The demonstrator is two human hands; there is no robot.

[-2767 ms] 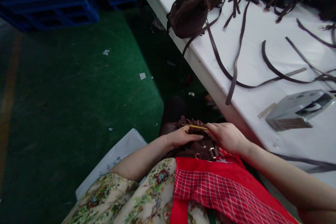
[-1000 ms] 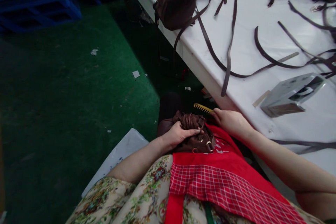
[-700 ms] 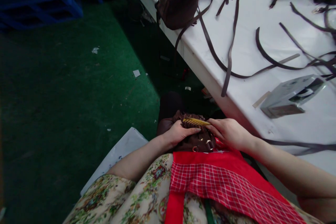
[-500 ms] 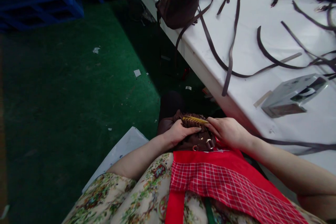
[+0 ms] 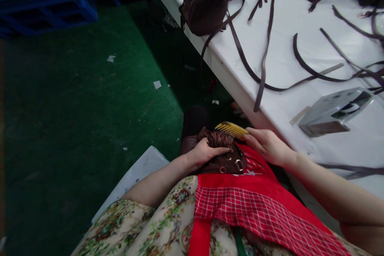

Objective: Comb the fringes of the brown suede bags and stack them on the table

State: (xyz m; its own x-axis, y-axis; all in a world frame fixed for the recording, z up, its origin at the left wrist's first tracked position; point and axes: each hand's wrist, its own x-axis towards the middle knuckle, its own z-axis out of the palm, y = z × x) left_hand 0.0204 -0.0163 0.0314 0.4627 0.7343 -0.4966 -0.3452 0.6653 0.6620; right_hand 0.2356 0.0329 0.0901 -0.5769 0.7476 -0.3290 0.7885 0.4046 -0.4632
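Observation:
A brown fabric bag [image 5: 222,164] with gold-coloured metal rings rests on my lap against the red apron [image 5: 261,186]. My left hand [image 5: 205,154] is closed on its gathered upper part, thumb lying across the folds. In my right hand [image 5: 267,144] is a yellow comb [image 5: 231,129], gripped at one end. The comb's teeth point down and left, just above the gathered cloth and apart from it. The fingers under the comb and the bag's underside are hidden.
On the white table [image 5: 255,40] to the right lie several dark straps [image 5: 267,48], another brown bag [image 5: 205,4] near the edge and a grey box [image 5: 336,112]. Blue pallets [image 5: 45,0] stand at the far left on the green floor [image 5: 75,128].
My right hand has lifted the comb up and slightly right, out of the gathered cloth. My left hand keeps its hold on the bag, almost unmoved.

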